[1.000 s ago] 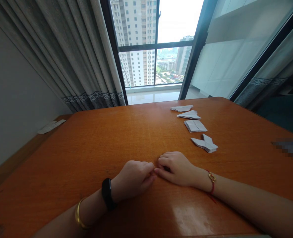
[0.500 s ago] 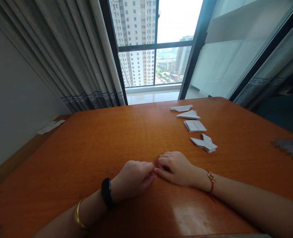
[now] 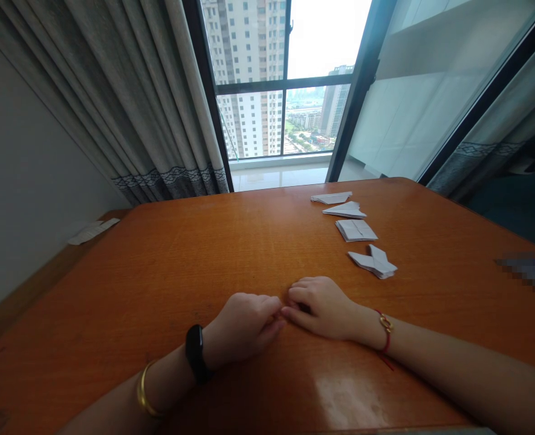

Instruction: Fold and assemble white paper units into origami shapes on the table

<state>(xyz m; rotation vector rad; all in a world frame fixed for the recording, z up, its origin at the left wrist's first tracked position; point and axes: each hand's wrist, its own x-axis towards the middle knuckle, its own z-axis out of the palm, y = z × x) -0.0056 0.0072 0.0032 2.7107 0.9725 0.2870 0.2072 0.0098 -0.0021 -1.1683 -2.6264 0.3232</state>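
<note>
My left hand (image 3: pixel 245 326) rests on the wooden table (image 3: pixel 194 254) with its fingers curled together; nothing shows in it. Close beside it, the fingertips nearly meeting, my right hand (image 3: pixel 324 307) lies with bent fingers and no object visible in it. Beyond my right hand is a folded white paper (image 3: pixel 378 264) with pointed arms. Farther back, a squarish folded paper (image 3: pixel 356 230), a pointed folded paper (image 3: pixel 346 209) and a narrow folded paper (image 3: pixel 331 198) form a loose column.
White paper strips (image 3: pixel 94 231) lie at the left by the wall. A blurred grey item (image 3: pixel 532 272) is at the right edge. Behind the table are a grey curtain (image 3: pixel 158 109) and a framed window (image 3: pixel 285 84).
</note>
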